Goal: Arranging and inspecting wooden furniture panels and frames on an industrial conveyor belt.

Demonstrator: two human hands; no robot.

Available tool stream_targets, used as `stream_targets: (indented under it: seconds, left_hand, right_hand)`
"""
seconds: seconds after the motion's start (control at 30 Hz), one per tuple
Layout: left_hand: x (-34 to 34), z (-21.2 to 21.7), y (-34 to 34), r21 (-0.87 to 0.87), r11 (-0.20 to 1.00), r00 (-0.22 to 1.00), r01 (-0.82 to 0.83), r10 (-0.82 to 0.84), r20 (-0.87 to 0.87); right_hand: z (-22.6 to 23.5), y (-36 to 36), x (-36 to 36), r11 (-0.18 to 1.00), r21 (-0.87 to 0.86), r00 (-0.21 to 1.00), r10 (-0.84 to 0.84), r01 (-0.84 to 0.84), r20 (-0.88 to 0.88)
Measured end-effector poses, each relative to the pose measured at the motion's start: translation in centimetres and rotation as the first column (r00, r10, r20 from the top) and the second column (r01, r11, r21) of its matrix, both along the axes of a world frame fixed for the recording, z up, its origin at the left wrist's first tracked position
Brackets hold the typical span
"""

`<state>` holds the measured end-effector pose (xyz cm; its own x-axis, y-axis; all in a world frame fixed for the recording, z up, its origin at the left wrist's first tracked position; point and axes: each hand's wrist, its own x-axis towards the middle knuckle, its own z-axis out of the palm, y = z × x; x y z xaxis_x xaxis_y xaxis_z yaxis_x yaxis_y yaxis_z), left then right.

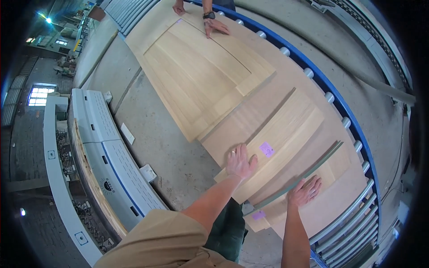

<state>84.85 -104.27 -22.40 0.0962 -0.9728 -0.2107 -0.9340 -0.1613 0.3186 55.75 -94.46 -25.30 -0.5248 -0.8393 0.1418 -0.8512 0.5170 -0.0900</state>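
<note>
My left hand (241, 163) lies on the near left part of a pale wooden board (290, 129), fingers extended and thumb apart. A pink label (267, 149) is stuck on this board, just right of the hand. My right hand (305, 191) rests open, palm down, on a shorter wooden piece (333, 172) with a dark green strip (308, 172) along its far edge. Another pink label (258, 215) sits at its near left end. Both pieces lie on a large brown sheet (268, 118). Farther off on the sheet is a framed wooden panel door (192, 67).
The sheet rests on a roller conveyor with a blue rail (308, 58). At the far end, another person's hand with a wristwatch (216, 26) touches the panel door; their other hand (178, 8) is beside it. A long white machine (111, 152) stands at left. A hose (357, 78) runs at right.
</note>
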Motion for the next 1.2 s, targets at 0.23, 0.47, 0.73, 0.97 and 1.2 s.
stream_targets:
  seconds: [0.23,0.47,0.73,0.97,1.2]
  left_hand:
    - [-0.2,-0.1,0.7,-0.075,0.997,1.000,0.003,-0.003,-0.001]
    - [-0.2,0.2,0.5,-0.045,0.999,1.000,0.001,-0.002,-0.016]
    - [-0.1,0.7,0.0,-0.006,1.000,1.000,-0.006,0.006,-0.007]
    - [-0.3,1.1,0.5,0.111,0.994,1.000,-0.009,0.007,0.023]
    - [-0.3,1.6,0.0,0.085,0.996,1.000,0.001,-0.003,0.019]
  right_hand:
    - [0.5,0.0,0.1,0.999,0.041,1.000,-0.023,0.023,0.013]
    - [-0.1,0.4,-0.1,0.998,0.044,0.999,-0.038,0.037,0.000]
    - [0.3,-0.2,0.1,0.999,0.028,1.000,-0.022,0.022,0.009]
    - [0.7,0.1,0.0,0.997,0.070,1.000,-0.026,0.026,-0.001]
    - [0.2,0.4,-0.4,0.997,0.068,1.000,-0.026,0.027,-0.017]
